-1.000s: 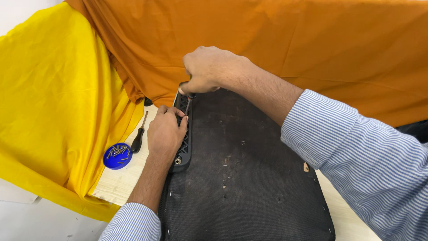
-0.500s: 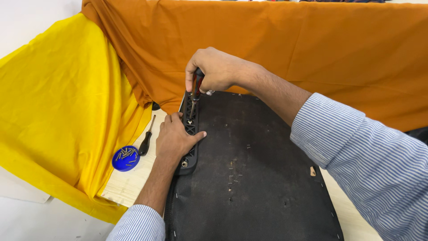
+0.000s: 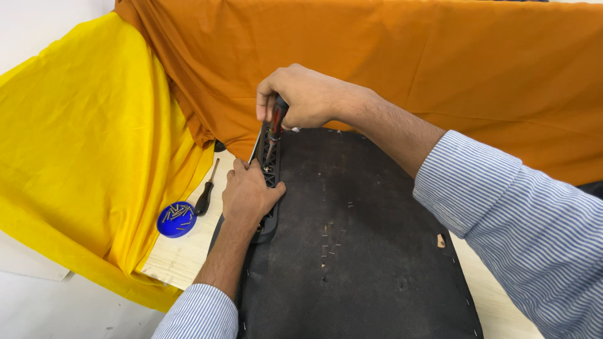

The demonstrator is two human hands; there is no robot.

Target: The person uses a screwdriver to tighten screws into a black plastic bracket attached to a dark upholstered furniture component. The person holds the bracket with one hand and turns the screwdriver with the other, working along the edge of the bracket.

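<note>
I see my right hand (image 3: 308,97) closed in a fist around a screwdriver (image 3: 274,129) with a red and black handle, its tip pointing down into a black plastic bracket (image 3: 271,169). My left hand (image 3: 248,194) lies flat on that bracket, fingers curled over its edge, pressing it against the black board (image 3: 358,251). A second screwdriver (image 3: 205,196) and a blue lid of screws (image 3: 176,219) sit on the wooden table (image 3: 182,251), beside yellow cloth (image 3: 81,144) and orange cloth (image 3: 408,69).

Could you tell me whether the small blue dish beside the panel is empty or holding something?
Holding something: the blue dish contains a small heap of loose screws.
</note>
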